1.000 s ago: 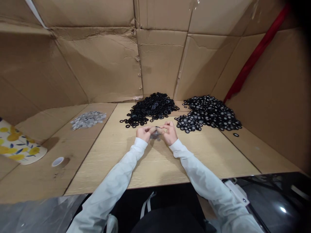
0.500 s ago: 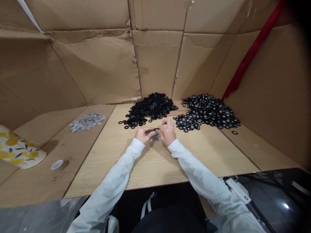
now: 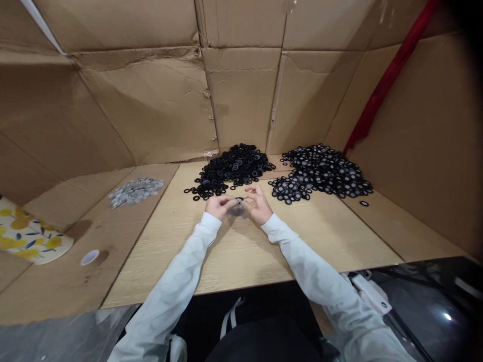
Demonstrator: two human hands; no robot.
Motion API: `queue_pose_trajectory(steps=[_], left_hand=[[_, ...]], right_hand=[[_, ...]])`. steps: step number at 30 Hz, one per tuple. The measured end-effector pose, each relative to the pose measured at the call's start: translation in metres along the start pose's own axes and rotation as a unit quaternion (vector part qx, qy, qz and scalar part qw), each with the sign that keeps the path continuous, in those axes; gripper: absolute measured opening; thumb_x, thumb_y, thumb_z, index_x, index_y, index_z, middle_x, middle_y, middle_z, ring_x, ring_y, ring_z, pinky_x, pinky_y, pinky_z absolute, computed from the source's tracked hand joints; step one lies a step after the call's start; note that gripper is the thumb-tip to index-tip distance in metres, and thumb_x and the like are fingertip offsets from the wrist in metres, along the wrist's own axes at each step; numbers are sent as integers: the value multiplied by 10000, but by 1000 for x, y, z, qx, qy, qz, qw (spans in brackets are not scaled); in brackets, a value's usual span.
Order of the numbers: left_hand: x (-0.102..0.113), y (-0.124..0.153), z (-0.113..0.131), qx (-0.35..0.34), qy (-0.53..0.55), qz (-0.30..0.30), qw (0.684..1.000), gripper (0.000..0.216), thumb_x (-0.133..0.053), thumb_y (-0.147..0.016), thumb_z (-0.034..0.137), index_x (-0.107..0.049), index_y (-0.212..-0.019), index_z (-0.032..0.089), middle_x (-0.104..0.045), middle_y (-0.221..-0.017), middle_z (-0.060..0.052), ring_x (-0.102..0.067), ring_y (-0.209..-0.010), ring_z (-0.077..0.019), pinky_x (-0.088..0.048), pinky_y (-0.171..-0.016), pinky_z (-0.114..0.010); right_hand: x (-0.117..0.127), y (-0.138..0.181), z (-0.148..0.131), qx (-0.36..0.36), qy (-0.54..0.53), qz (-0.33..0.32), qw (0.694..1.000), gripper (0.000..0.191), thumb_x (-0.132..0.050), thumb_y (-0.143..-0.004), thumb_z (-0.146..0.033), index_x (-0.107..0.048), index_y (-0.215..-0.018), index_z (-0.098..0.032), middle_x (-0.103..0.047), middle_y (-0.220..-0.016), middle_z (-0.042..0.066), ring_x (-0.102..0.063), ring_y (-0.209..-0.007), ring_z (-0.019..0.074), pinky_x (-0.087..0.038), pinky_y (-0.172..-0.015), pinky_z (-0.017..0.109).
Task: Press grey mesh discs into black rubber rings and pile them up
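Close together over the middle of the table, my left hand and my right hand both pinch a small black ring between their fingertips. Just below the ring is a blurred greyish patch that I cannot make out. Behind my hands lies a heap of black rings. To the right spreads a pile of black rings with pale discs in their centres. Over on the left is a pile of loose translucent discs.
Cardboard walls enclose the table at the back and sides. A yellow-flowered container and a small white round item stand at the left. A red strip hangs on the right wall.
Both hands have shifted slightly left, and the fingers of my right hand have moved a little. The ring stays between the fingertips. The piles look the same.
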State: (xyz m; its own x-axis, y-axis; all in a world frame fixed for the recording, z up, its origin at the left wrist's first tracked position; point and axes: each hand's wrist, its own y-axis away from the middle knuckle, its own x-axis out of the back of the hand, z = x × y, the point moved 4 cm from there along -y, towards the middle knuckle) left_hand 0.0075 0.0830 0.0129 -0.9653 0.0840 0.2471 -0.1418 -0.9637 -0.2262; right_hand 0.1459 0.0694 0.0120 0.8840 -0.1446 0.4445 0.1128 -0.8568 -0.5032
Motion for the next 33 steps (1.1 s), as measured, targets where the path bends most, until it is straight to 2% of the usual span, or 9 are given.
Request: queue_pose_trajectory(steps=[3,6,11,14,20,23,27,30,33], left_hand=[[-4,1,-4,61,128,11,990,354,-698,-463,378,-661,-684,103,-655,-633,-71,-580,-552,-156,-471,-640,-320],[-11,2,-9,106,209,15,972,397,-743,-358,366,-649,-634,97,-635,-561,-47,-566,-505,-136,-472,-645,-328],[-20,4,-14,120,252,-29,960,397,-755,-366,313,-658,-695,112,-654,-639,-51,-588,-581,-142,-465,-690,-325],[-21,4,-13,106,219,-36,969,396,-753,-385,283,-662,-735,123,-664,-700,-57,-588,-602,-143,-463,-685,-313],[-19,6,-9,60,107,-23,992,263,-707,-460,334,-662,-582,105,-630,-552,-47,-558,-521,-138,-452,-594,-278],[-19,8,-10,35,92,18,995,249,-690,-490,323,-676,-623,112,-649,-620,-58,-580,-597,-158,-447,-624,-270],[-18,11,-10,67,147,109,981,284,-695,-479,302,-679,-689,111,-657,-646,-65,-588,-610,-162,-451,-651,-285],[-16,12,-3,83,190,129,970,273,-707,-456,276,-674,-671,112,-653,-622,-56,-581,-580,-150,-455,-647,-289],[-13,10,3,65,188,131,971,249,-707,-452,267,-671,-649,119,-655,-645,-53,-580,-602,-148,-453,-660,-286]], right_hand=[[-7,-4,11,-96,-209,-30,973,164,-593,-581,-288,-632,-698,-180,-476,-921,51,-453,-911,186,-352,-791,337],[-9,-5,16,-142,-282,16,949,171,-633,-524,-313,-637,-620,-172,-518,-842,38,-465,-899,182,-340,-814,328],[-5,-3,18,-160,-254,83,950,134,-642,-512,-305,-629,-528,-173,-525,-702,21,-471,-844,173,-328,-813,314],[-6,-3,19,-158,-235,78,956,132,-621,-537,-301,-622,-525,-170,-512,-680,16,-464,-815,165,-326,-801,307],[-13,-1,20,-143,-215,57,964,149,-558,-577,-293,-594,-508,-166,-476,-685,10,-453,-802,157,-329,-780,294],[-12,-1,20,-158,-194,98,963,128,-574,-550,-278,-569,-500,-161,-440,-765,15,-454,-789,148,-355,-723,277],[-7,-3,15,-149,-141,129,970,145,-576,-568,-309,-584,-554,-165,-396,-785,18,-438,-769,148,-365,-632,265],[-5,-4,9,-132,-100,135,977,146,-576,-591,-316,-596,-585,-171,-378,-768,18,-421,-794,161,-364,-671,286],[-5,-3,5,-108,-64,129,984,118,-567,-618,-295,-595,-603,-182,-367,-764,16,-409,-800,165,-357,-732,318]])
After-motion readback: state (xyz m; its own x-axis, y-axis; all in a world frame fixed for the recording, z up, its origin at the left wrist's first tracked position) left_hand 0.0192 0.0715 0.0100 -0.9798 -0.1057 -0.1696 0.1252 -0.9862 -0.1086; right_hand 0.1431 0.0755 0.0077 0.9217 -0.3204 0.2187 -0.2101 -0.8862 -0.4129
